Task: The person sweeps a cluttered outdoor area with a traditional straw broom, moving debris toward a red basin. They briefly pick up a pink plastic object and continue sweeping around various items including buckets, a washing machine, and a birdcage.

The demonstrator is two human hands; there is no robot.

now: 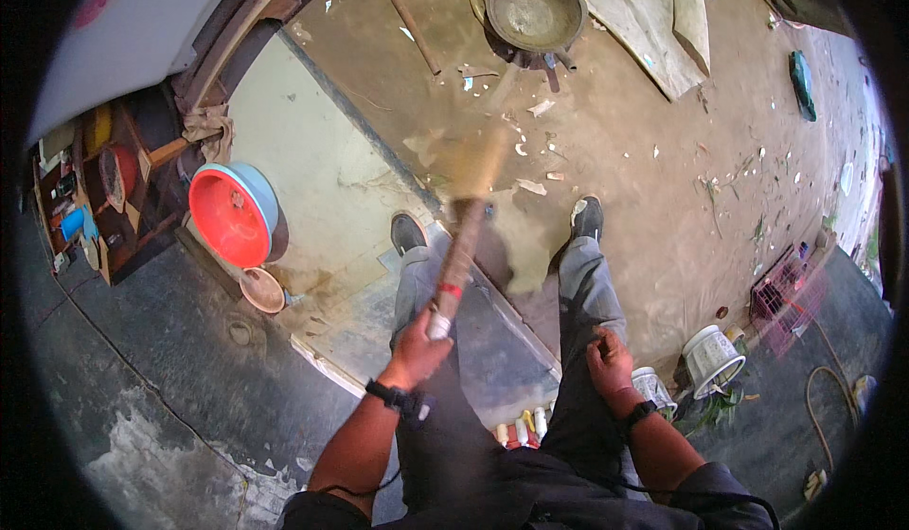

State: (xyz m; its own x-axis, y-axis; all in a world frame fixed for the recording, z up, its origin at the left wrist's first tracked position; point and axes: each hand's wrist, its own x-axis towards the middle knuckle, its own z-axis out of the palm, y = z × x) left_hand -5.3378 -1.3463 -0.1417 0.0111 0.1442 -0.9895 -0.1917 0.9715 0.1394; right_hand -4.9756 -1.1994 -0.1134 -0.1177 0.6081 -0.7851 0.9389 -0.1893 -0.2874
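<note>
My left hand [417, 355] is wrapped round the pale lower end of what looks like a hand broom [458, 251]. Its brown handle has a red band, and its tan far end is smeared by motion over the floor between my feet. My right hand [611, 364] is curled into a loose fist beside my right knee, with nothing seen in it. A dark band circles each wrist.
Left of me stand a red basin [227, 216] with a blue rim and a small orange bowl [262, 290]. A wide metal pan [536, 11] is ahead. Scraps litter the brown floor [653, 180]. White pots [712, 360] and a pink wire basket [789, 295] are at right.
</note>
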